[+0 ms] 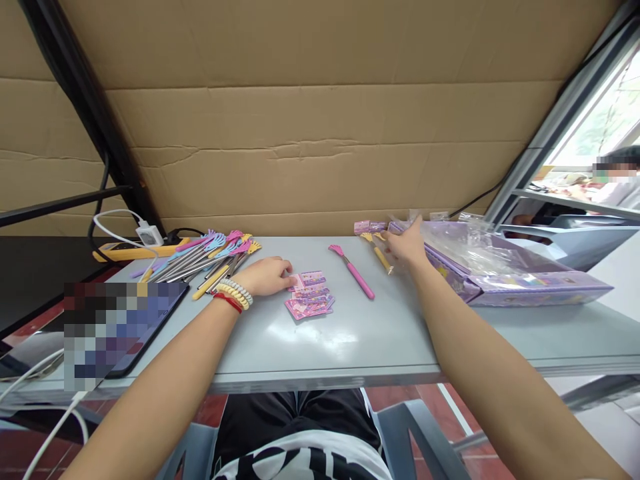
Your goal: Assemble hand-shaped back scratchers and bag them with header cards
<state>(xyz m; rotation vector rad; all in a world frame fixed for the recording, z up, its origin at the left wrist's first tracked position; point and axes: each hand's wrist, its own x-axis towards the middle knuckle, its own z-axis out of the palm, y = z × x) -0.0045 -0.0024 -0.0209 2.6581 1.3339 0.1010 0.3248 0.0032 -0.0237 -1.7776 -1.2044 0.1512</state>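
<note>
My left hand (pixel 265 275) is at the left edge of a small fanned stack of pink printed cards (pixel 311 295); its fingertips touch the cards, with thumb and forefinger apart. To the right of the stack lies a pink back scratcher (pixel 353 272) with a hand-shaped head. My right hand (pixel 407 243) reaches to the near side of a purple box, its fingertips closed at a yellow back scratcher (pixel 381 258) that seems to be in a clear sleeve. Behind the left wrist lies a heap of back scratchers (pixel 200 259) in blue, pink, purple and yellow with metal shafts.
Clear plastic bags (pixel 465 247) lie on the flat purple box (pixel 540 287) at the right. A tablet or phone (pixel 150 333), partly blurred, stands at the left beside white cables and a charger (pixel 149 233). Cardboard (pixel 320 153) walls the back. Another person (pixel 620 180) sits far right.
</note>
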